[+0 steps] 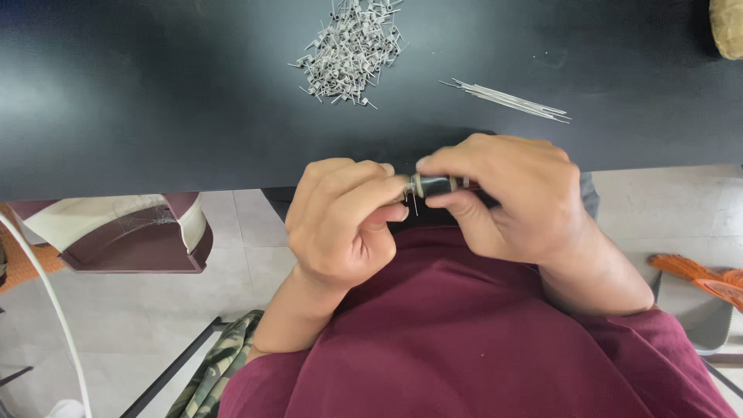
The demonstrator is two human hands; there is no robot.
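Note:
My two hands meet at the near edge of a black table [155, 116], just above my maroon shirt. My right hand [511, 197] is closed around a small dark cylindrical tool [435, 186] with a metal collar. My left hand [344, 220] pinches the tool's left end, where a thin wire tail [416, 206] sticks down. Whether the left fingers grip the wire or the tool's tip is hidden by the fingers.
A heap of several small wound wire coils [352, 50] lies at the back of the table. A bundle of straight thin wires [511, 101] lies to its right. A maroon and cream box [131, 232] sits below the table at left. An orange object [696, 275] lies on the tiled floor at right.

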